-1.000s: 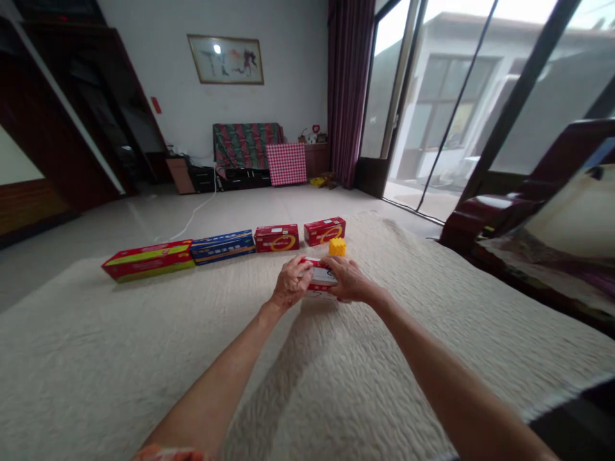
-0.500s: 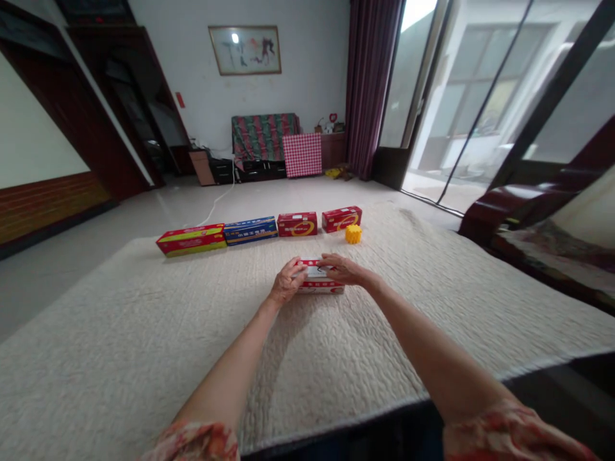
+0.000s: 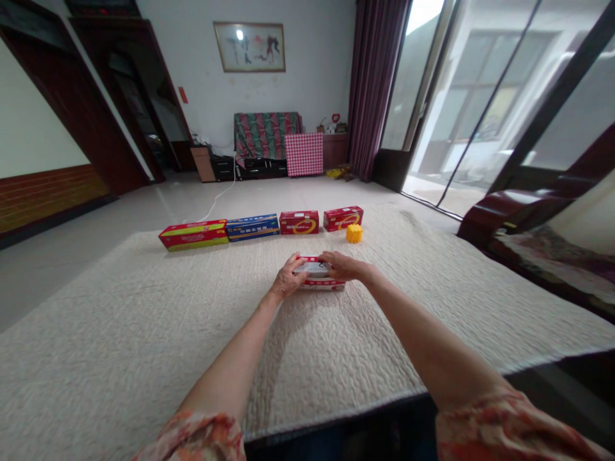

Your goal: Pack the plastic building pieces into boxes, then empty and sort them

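Observation:
A red and white cardboard box (image 3: 314,269) sits on the cream quilted cover in front of me. My left hand (image 3: 288,276) grips its left end, with the fingers bent over the top edge. At the other end, my right hand (image 3: 342,265) holds the box, its fingers curled over the top. Parts of both ends are hidden under my hands. Beyond them and a little to the right stands a small yellow toothed block (image 3: 354,234), touched by neither hand.
Behind, a row holds a red and yellow-green box (image 3: 193,235), a blue box (image 3: 252,227), a red box (image 3: 298,223) and another red box (image 3: 343,219). The quilted cover (image 3: 144,320) spreads under everything. A dark wooden armrest (image 3: 494,208) stands at the right.
The camera view has shifted slightly, so the scene sits a little differently. Both hands stay on the red and white box, and the other boxes and yellow block keep their places.

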`<state>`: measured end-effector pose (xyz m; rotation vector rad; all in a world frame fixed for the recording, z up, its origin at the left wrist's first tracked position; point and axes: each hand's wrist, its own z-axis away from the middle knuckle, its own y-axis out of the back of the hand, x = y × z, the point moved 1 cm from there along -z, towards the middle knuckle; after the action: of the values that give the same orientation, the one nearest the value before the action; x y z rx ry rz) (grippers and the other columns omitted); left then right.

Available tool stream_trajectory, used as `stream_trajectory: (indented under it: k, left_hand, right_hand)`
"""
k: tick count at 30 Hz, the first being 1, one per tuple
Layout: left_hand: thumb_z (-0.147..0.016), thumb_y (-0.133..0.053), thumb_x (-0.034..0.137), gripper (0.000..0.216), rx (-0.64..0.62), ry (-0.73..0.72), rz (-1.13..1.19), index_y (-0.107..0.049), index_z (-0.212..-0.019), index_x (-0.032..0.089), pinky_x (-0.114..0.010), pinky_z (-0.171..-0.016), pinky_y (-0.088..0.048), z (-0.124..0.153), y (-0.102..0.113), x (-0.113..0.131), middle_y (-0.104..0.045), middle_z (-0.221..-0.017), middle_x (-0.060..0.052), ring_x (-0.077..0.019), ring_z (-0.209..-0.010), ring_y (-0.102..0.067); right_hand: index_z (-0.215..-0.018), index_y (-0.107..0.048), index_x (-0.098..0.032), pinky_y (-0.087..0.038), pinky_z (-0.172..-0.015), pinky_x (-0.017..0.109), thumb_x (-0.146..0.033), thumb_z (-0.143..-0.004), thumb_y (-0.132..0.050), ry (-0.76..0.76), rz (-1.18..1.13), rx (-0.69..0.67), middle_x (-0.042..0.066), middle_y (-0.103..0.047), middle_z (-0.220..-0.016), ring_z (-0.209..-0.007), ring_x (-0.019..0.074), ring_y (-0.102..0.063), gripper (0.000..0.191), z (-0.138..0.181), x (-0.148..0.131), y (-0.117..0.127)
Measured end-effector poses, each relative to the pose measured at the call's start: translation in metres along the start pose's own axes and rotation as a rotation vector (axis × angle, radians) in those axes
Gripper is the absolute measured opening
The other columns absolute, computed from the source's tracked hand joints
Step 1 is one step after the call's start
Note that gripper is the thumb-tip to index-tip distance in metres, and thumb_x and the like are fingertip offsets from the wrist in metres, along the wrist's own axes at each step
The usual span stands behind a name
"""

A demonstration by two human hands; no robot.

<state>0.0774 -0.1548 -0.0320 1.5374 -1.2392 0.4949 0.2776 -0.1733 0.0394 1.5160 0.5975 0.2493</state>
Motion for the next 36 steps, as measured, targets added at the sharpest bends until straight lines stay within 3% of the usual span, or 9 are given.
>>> stream_trajectory:
  k: [6,12,18,24,31,36]
  left_hand:
    - [-0.071,-0.072,0.021,0.061,0.106,-0.007,0.052,-0.057,-0.130,0.014,-0.043,-0.115,-0.032,0.002,-0.002,-0.004,-0.042,-0.149,-0.016,-0.0292,-0.141,-0.035]
    - [-0.071,-0.072,0.021,0.087,0.097,0.104,0.264,-0.031,-0.148,0.020,-0.037,-0.093,-0.050,0.006,-0.007,-0.005,-0.053,-0.138,-0.013,-0.0264,-0.126,-0.051]
    - [-0.069,-0.072,0.021,0.087,0.110,0.100,0.216,-0.033,-0.147,0.023,-0.038,-0.087,-0.049,0.005,-0.003,0.003,-0.043,-0.147,-0.016,-0.0289,-0.123,-0.052]
    - [-0.072,-0.070,0.028,0.083,0.135,0.130,0.199,-0.033,-0.147,0.025,-0.039,-0.089,-0.047,0.002,-0.008,-0.003,-0.045,-0.146,-0.014,-0.0283,-0.123,-0.052]
    - [-0.073,-0.069,0.030,0.081,0.152,0.120,0.234,-0.035,-0.146,0.025,-0.042,-0.097,-0.044,0.005,-0.013,-0.007,-0.046,-0.146,-0.013,-0.0297,-0.129,-0.046]
    - [-0.073,-0.068,0.030,0.082,0.134,0.115,0.236,-0.034,-0.147,0.025,-0.040,-0.096,-0.045,0.010,-0.012,-0.004,-0.045,-0.147,-0.013,-0.0286,-0.129,-0.047]
  right_hand:
    - [-0.112,-0.062,-0.017,-0.044,-0.082,0.028,-0.014,-0.089,-0.048,-0.006,0.002,0.104,0.013,-0.066,-0.111,-0.100,0.0212,-0.062,0.027,0.016,-0.002,-0.004]
    - [-0.100,-0.065,-0.018,-0.042,-0.070,0.026,-0.024,-0.094,-0.044,-0.069,-0.040,0.296,0.007,-0.070,-0.089,-0.079,0.0179,-0.062,0.023,0.017,0.006,0.013]
    - [-0.100,-0.063,-0.015,-0.046,-0.072,0.029,-0.032,-0.090,-0.051,-0.190,-0.101,0.554,0.009,-0.070,-0.093,-0.082,0.0198,-0.063,0.023,0.009,0.020,0.008]
    - [-0.104,-0.062,-0.019,-0.050,-0.073,0.032,-0.036,-0.084,-0.059,-0.091,-0.355,0.818,0.008,-0.071,-0.091,-0.082,0.0203,-0.066,0.027,0.002,0.045,-0.016]
    - [-0.105,-0.062,-0.020,-0.049,-0.064,0.029,-0.036,-0.084,-0.059,-0.069,-0.442,0.851,0.006,-0.072,-0.088,-0.070,0.0169,-0.064,0.026,0.002,0.058,-0.015]
    - [-0.106,-0.062,-0.019,-0.049,-0.068,0.030,-0.036,-0.084,-0.059,-0.106,-0.466,0.827,0.007,-0.072,-0.090,-0.072,0.0166,-0.063,0.028,0.008,0.054,-0.013]
